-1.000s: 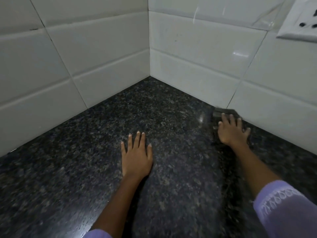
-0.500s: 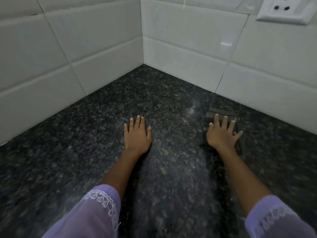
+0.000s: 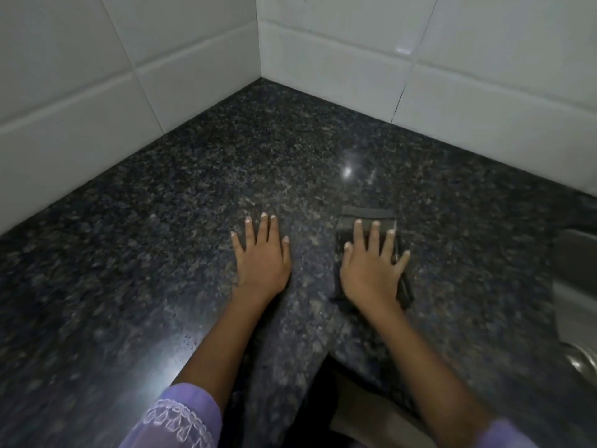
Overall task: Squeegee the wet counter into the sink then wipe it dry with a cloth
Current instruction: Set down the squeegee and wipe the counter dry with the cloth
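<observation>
1. Corner of a kitchen: white tiled walls [image 3: 200,79] meet at the back, and a dark speckled stone bench [image 3: 129,253] fills pretty much everything below them. There's a bright glare spot on the stone near the middle.
2. Left hand [image 3: 262,253] lies flat on the bare bench, palm down, fingers straight and slightly fanned. Its grip is spread, holding nothing.
3. Right hand [image 3: 371,270] is flat too, pressing down on a dark folded cloth [image 3: 368,216]. Fingers are straight and spread over it, not curled round it, so the grip is spread and pushing rather than pinching.
4. The cloth lies on the bench just right of the left hand, apart from it. Its far edge pokes out past the fingertips, well short of the wall.
5. A steel sink [image 3: 578,286] edge shows at the far right, near the cloth but not touching it.
6. Purple sleeves [image 3: 181,418] with white embroidery show at the bottom.
</observation>
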